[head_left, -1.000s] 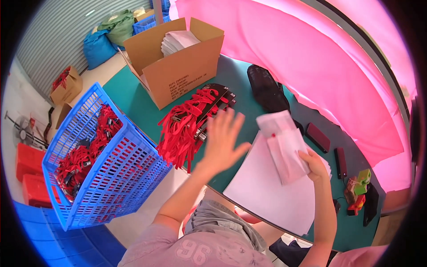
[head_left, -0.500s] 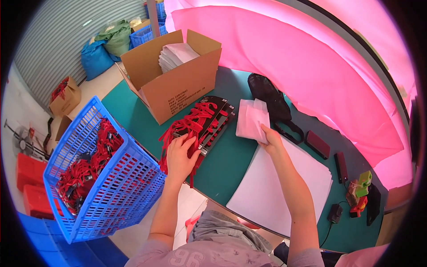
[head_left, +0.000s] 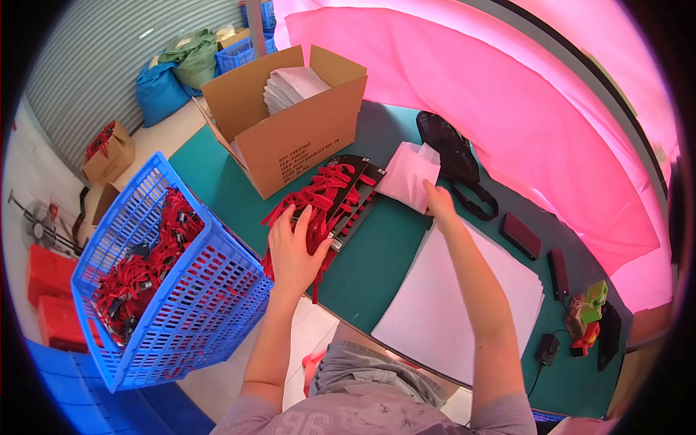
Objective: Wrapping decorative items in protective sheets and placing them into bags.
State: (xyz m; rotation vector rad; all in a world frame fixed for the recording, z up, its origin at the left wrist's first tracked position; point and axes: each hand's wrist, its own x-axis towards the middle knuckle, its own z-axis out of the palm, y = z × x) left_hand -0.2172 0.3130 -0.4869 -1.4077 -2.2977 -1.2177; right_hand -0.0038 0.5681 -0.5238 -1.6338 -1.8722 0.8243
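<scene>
Red ribbon bows on black cards lie in a pile on the green table, their tails hanging toward its near edge. My left hand rests on the near end of this pile with fingers spread, gripping nothing. Between thumb and fingers, my right hand pinches the near right edge of a flat white paper-wrapped packet. The packet is tilted, its left edge close against the far end of the ribbon cards. What lies inside the wrapping is hidden.
A stack of white paper sheets lies below my right forearm. An open cardboard box holding white packets stands behind the ribbons. At left is a blue basket of red ribbons. A black bag and a dark red case lie at right.
My right hand has shifted the white packet slightly up and left, toward the ribbon cards. My left hand's fingers have spread apart over the ribbons.
</scene>
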